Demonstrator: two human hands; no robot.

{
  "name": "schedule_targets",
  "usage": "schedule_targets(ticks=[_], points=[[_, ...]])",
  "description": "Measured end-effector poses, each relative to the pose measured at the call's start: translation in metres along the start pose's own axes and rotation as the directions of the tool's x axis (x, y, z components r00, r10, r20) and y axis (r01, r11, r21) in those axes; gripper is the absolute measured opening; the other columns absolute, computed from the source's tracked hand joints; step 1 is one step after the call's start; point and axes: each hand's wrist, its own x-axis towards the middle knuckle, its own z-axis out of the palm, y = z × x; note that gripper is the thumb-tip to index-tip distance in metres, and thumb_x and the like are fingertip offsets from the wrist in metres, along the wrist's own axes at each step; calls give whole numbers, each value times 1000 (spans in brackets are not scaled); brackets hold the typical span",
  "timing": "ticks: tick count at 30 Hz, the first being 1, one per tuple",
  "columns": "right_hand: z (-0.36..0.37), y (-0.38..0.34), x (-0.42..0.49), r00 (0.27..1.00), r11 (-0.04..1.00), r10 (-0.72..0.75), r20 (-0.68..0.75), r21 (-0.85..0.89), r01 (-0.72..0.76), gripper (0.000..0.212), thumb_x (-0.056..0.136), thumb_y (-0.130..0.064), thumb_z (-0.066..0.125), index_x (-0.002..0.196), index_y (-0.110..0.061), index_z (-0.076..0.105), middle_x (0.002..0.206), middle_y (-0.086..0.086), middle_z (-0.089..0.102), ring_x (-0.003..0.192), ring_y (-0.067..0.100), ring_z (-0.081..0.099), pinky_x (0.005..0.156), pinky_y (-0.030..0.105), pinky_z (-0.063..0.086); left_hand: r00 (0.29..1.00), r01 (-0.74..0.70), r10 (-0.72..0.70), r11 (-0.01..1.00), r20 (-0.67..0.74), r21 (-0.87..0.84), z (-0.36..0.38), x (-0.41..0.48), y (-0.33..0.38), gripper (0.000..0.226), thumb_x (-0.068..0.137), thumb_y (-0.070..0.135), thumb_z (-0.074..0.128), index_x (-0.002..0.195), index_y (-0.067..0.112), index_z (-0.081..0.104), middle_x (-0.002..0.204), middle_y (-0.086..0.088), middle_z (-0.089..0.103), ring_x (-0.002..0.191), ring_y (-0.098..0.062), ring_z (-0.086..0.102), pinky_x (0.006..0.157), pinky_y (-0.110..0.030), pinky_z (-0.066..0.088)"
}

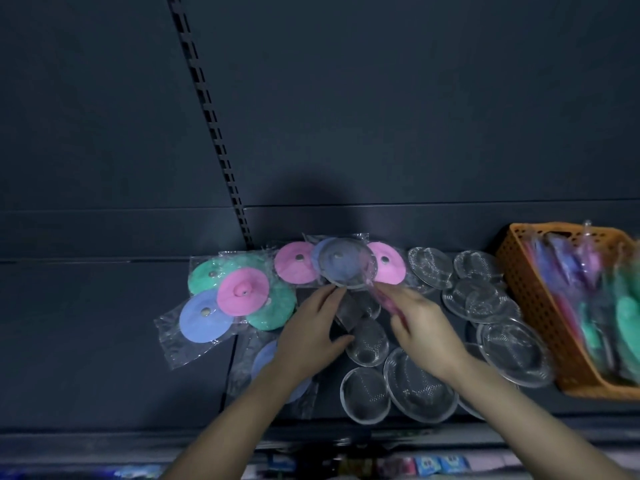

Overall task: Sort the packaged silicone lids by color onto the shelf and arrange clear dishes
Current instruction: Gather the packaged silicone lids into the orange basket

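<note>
On the dark shelf, packaged silicone lids lie mixed: a green lid, a pink lid and a blue lid at the left, and two more pink lids further back. My left hand grips a clear dish by its near rim, raised over a blue lid. My right hand pinches a pink packaged lid seen edge-on, just right of that dish. Several clear dishes are spread under and right of my hands.
An orange plastic basket at the right holds more packaged lids in pink, blue and green, blurred. Another blue lid lies partly under my left forearm. A slotted upright runs up the dark back panel. Coloured goods show below the shelf edge.
</note>
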Motion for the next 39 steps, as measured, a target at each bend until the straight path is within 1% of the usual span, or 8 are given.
schedule_targets(ticks=[5, 9, 15, 20, 24, 29, 32, 39], points=[[5, -4, -6, 987, 987, -159, -31, -35, 158, 61, 76, 0, 44, 134, -19, 51, 128, 1, 58, 116, 20, 55, 97, 28, 44, 1000, -14, 14, 1000, 22, -21, -21, -12, -13, 84, 77, 48, 65, 147, 20, 28, 151, 7, 22, 134, -2, 18, 110, -18, 16], [22, -19, -4, 914, 910, -400, -75, -156, 385, 49, 77, -8, 41, 122, -14, 58, 125, 4, 61, 114, 26, 56, 95, 36, 47, 964, 223, -225, 974, -145, -26, -38, -47, -42, 47, 84, 27, 69, 125, 6, 56, 127, -7, 53, 120, -22, 51, 97, -18, 32], [64, -10, 3, 803, 668, -549, 232, -455, 588, 36, 83, -21, 42, 113, -26, 61, 127, 4, 62, 117, 32, 57, 99, 58, 40, 904, 427, -426, 904, 46, -24, -49, -73, -61, 57, 78, 40, 73, 123, 11, 53, 112, -1, 50, 100, -11, 45, 80, -18, 34], [55, 1, 10, 836, 663, -497, 233, -519, 539, 35, 76, -20, 45, 98, -23, 72, 110, 3, 70, 105, 32, 64, 92, 56, 47, 855, 514, -505, 855, 121, -67, -52, -68, -58, 53, 61, 32, 85, 97, 17, 49, 96, 0, 45, 79, -7, 41, 57, -11, 31], [44, 8, 15, 903, 738, -381, 197, -524, 426, 56, 55, -5, 81, 107, -24, 71, 115, 2, 68, 109, 32, 62, 89, 54, 49, 785, 619, -595, 736, 173, -274, -55, -59, -60, 54, 58, 9, 85, 96, 18, 48, 77, 2, 54, 66, -10, 50, 57, -20, 40], [37, -2, 19, 949, 921, -314, -21, -248, 299, 61, 68, -5, 33, 118, -15, 66, 123, -2, 64, 114, 28, 59, 93, 46, 50, 769, 566, -626, 574, 127, -592, -77, -50, -76, 11, 76, -5, 69, 74, -4, 58, 59, 1, 51, 57, -15, 46, 52, -24, 38], [36, -9, 22, 961, 954, -269, -71, -157, 255, 66, 64, 6, 38, 123, -14, 63, 126, -1, 61, 117, 21, 54, 101, 33, 41, 725, 501, -689, 532, -5, -683, -96, -41, -92, 15, 86, 1, 62, 72, 6, 57, 63, 0, 50, 56, -14, 42, 53, -26, 37], [43, -27, 36, 959, 964, -259, -113, -100, 248, 78, 59, 24, 55, 126, -16, 53, 126, 5, 60, 117, 20, 52, 101, 27, 38, 625, 727, -777, 614, -73, -307, -110, -27, -137, 46, 62, 51, 73, 80, 18, 48, 92, -5, 55, 88, -26, 53, 66, -31, 41]])
